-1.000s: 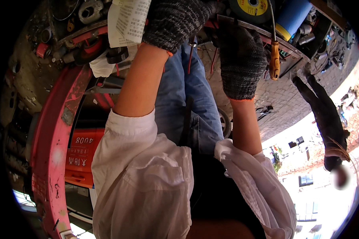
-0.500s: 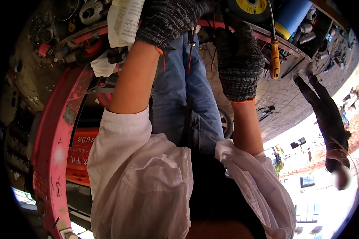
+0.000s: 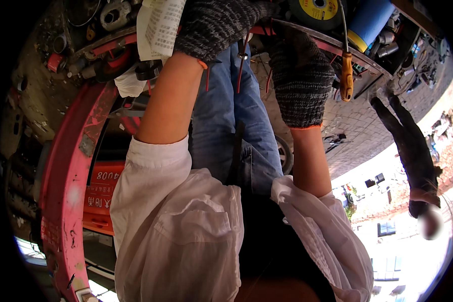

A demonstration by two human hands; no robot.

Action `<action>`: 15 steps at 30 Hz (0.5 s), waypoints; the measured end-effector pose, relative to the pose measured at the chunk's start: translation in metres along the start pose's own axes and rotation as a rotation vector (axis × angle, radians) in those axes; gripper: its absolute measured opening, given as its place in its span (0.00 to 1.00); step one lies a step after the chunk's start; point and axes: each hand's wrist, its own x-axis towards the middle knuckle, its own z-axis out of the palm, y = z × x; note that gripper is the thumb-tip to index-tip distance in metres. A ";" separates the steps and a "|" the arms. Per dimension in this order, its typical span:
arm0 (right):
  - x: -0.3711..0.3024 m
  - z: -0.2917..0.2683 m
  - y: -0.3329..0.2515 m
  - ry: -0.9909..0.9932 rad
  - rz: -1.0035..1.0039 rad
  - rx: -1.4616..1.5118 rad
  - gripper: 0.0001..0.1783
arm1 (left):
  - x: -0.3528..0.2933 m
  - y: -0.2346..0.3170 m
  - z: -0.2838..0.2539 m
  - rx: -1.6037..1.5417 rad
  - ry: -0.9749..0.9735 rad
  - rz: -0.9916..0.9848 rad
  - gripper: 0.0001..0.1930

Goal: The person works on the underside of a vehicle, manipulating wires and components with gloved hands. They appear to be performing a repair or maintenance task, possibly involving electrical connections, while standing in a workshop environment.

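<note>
Both hands wear dark grey knitted gloves with orange cuffs. My left hand (image 3: 219, 30) reaches over the edge of the cluttered red-edged bench (image 3: 121, 41), its fingers drawn together toward the right. Its fingertips lie in shadow near the top of the picture. Just below the bench edge, my right hand (image 3: 304, 85) is curled, with its fingers in dark shade. What either hand grips is hidden. Thin red rods (image 3: 239, 75) hang between the hands, one with a small metal fitting. A printed paper sheet (image 3: 158, 30) lies beside my left wrist.
Right of my right hand are a screwdriver with a wooden handle (image 3: 346, 75), a yellow-centred disc (image 3: 317, 7) and a blue cylinder (image 3: 371, 22). Metal parts (image 3: 115, 17) crowd the left. A red curved beam (image 3: 68, 186) stands at left; a person (image 3: 412, 146) is at far right.
My right hand has shifted slightly left, its fingers curling lower under the bench edge. My left hand has moved slightly right. The rods beside them have swung a little.
</note>
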 end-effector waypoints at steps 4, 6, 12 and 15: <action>0.000 0.002 -0.002 0.032 -0.017 -0.015 0.14 | -0.001 0.000 0.000 0.015 0.008 0.012 0.11; 0.000 0.002 -0.002 0.049 -0.030 -0.033 0.14 | -0.003 0.005 0.000 0.030 0.016 0.011 0.11; 0.005 -0.003 -0.002 0.053 -0.115 -0.184 0.14 | -0.007 0.014 0.000 -0.118 0.015 -0.059 0.11; 0.003 -0.004 0.001 0.073 -0.096 -0.101 0.13 | -0.008 0.016 -0.001 -0.116 0.011 -0.028 0.10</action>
